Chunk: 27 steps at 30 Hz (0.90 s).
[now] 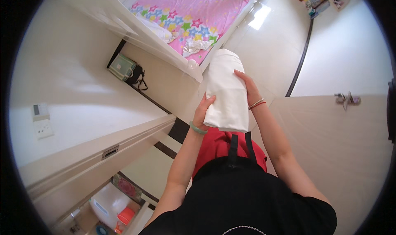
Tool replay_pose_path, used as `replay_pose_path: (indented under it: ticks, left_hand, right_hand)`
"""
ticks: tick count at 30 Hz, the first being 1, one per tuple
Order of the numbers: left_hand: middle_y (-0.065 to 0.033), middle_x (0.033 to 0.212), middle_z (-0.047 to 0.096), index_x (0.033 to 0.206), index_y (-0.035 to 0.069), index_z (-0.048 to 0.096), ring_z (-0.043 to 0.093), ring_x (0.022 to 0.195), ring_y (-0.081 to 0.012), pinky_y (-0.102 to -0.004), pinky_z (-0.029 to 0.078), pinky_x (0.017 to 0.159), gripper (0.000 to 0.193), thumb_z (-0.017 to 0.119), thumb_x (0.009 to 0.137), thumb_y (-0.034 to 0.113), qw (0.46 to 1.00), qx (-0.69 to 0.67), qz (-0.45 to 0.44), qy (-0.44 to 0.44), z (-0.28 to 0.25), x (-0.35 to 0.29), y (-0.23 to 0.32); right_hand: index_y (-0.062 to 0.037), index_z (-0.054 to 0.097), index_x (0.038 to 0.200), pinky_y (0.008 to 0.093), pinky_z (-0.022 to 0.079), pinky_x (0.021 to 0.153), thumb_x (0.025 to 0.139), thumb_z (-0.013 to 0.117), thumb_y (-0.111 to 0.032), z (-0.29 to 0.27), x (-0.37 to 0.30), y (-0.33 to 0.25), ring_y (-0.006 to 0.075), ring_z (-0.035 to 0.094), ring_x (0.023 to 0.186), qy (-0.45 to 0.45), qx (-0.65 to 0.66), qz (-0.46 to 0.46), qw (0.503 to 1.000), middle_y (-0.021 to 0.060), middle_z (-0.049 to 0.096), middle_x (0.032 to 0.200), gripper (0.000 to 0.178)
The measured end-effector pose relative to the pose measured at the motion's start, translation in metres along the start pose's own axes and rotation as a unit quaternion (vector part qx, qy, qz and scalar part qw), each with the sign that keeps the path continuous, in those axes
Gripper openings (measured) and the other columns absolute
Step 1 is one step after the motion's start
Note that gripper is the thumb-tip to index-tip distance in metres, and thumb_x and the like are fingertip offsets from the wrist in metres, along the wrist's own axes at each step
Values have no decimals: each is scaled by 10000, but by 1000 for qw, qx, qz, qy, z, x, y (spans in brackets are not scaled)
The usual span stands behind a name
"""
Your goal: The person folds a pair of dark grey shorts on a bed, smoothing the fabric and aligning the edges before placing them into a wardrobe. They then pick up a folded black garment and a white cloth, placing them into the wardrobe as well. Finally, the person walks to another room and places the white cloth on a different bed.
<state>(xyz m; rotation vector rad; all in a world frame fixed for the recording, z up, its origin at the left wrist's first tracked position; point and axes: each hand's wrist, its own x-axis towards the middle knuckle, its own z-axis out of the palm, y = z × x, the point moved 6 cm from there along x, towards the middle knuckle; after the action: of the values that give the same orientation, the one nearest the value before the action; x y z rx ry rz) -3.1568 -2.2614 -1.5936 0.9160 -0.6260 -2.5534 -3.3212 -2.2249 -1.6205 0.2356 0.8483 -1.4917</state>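
A smooth, white, folded cloth bundle of long, rounded shape (225, 92) is held out in front of the body, just short of the near corner of the white-framed bed (156, 45) as seen from above. Its near-left edge is clasped by the left hand (203, 108), with the thumb laid on top; its right side is clasped by the right hand (248, 89). The grip of both is thus closed on the cloth, the fingers beneath being hidden. Part of the pale, glossy tiled floor (268, 41) to the right of the bed is covered from view by the bundle.

On the bed, a pink sheet with coloured stars (187, 12) is spread, and a crumpled white cloth (196, 47) is left near its close corner. To the left of the bed, a grey-green box with a handle (123, 67) is set against the wall, with a black strapped bag (138, 77) beside it. Well to the right of the bed and nearer the body, a pale door (326, 136) with a metal lever handle (348, 100) is seen.
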Motion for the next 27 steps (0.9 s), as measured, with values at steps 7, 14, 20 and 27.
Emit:
replay_pose_path:
  ticks: [7, 14, 20, 27]
  left_hand:
    - [-104, 1426, 498, 1514, 79, 301, 554, 1255, -234, -383, 493, 1036, 597, 534, 965, 86, 997, -37, 11, 73, -33, 80, 4]
    - [-102, 1436, 483, 1529, 96, 272, 537, 1269, -250, -395, 492, 1037, 685, 559, 919, -27, 986, -73, -7, 149, -55, 181, 12]
    - [-94, 1442, 472, 1532, 126, 265, 515, 1288, -251, -394, 478, 1054, 707, 564, 914, -43, 977, -56, 25, 206, -93, 266, 23]
    - [-107, 1417, 504, 1507, 69, 320, 524, 1276, -252, -382, 470, 1049, 694, 565, 875, -78, 956, -65, 80, 275, -136, 359, 51]
  right_hand:
    - [30, 484, 1326, 401, 592, 868, 867, 685, -142, -16, 110, -27, 260, 672, 1021, -14, -83, 86, 993, 162, 633, 1192, 530]
    - [-8, 458, 1382, 400, 582, 885, 875, 667, -109, -40, 225, -66, 252, 652, 1078, 18, -141, 114, 983, 154, 611, 1251, 558]
    - [-35, 453, 1413, 368, 550, 946, 895, 649, -86, -35, 327, -88, 231, 632, 1118, -33, -220, 127, 967, 129, 606, 1268, 557]
    - [-62, 403, 1470, 359, 552, 946, 865, 644, -14, -26, 454, -102, 209, 619, 1143, -118, -238, 152, 952, 106, 584, 1308, 654]
